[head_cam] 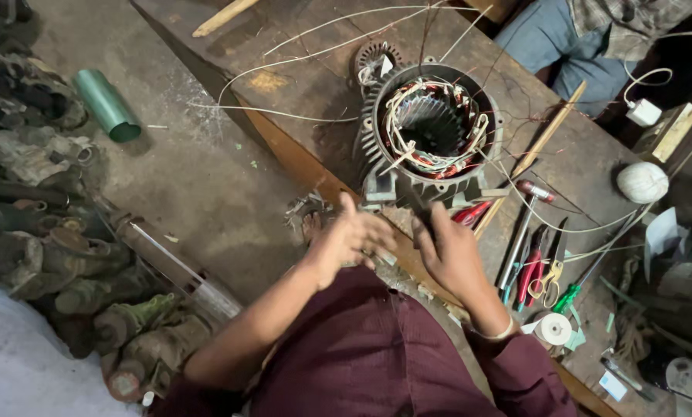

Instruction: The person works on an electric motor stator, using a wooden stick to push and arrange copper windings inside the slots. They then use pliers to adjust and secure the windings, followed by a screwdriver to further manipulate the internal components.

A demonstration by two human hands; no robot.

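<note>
- The left hand (344, 239) has its fingers spread and loose, thumb up, at the near edge of the wooden desk (299, 85); it grips nothing that I can make out.
- The right hand (450, 251) lies flat, fingers together and pointing up towards the motor stator (431, 127), just short of its base; whether something small sits under it I cannot tell.
- The stator stands open end up, close to the desk edge; a push from either hand could likely tip it off onto the floor.
- Its loose white winding leads (315, 50) trail across the desk; a sleeve or wrist could snag one and pull on the coils.
- The screwdrivers and scissors (535, 270) lie just beside the right forearm; a sweep of the arm could knock them down.
</note>
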